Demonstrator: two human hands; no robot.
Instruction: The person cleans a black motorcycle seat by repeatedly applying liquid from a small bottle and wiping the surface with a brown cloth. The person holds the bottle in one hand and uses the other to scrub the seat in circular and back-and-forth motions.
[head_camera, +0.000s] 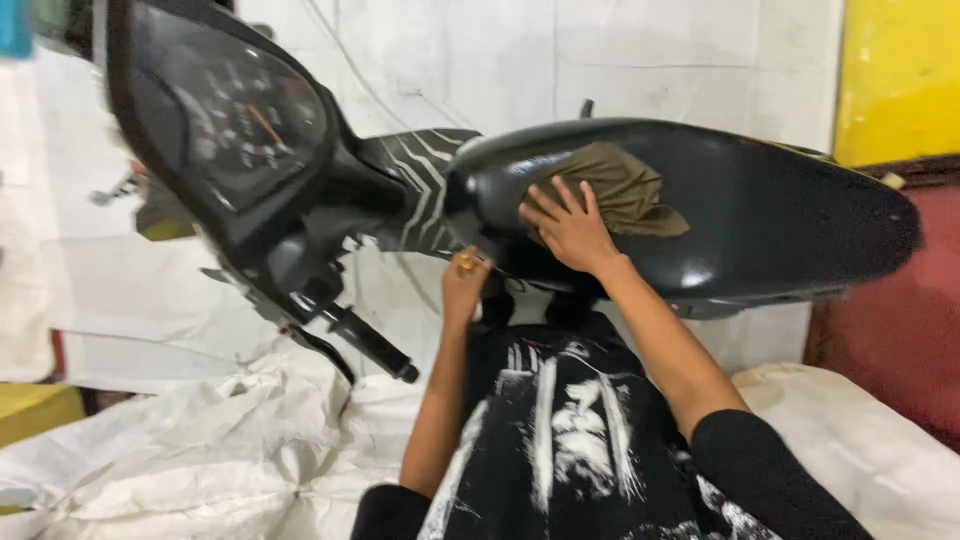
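My right hand (570, 228) presses flat on the rag (622, 188), left hand (464, 283) curled at the seat (760, 210) edge below; the rag could slip off the glossy seat.

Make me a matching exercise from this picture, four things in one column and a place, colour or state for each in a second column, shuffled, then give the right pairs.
Column one:
1. rag
2. right hand
3. left hand
4. handlebar grip

Column two:
A. at the seat's front edge, a ring on one finger
B. black, sticking out below the speedometer
C. olive brown, bunched on the glossy black seat
D. fingers spread, pressing on the rag

Pairs: 1-C, 2-D, 3-A, 4-B
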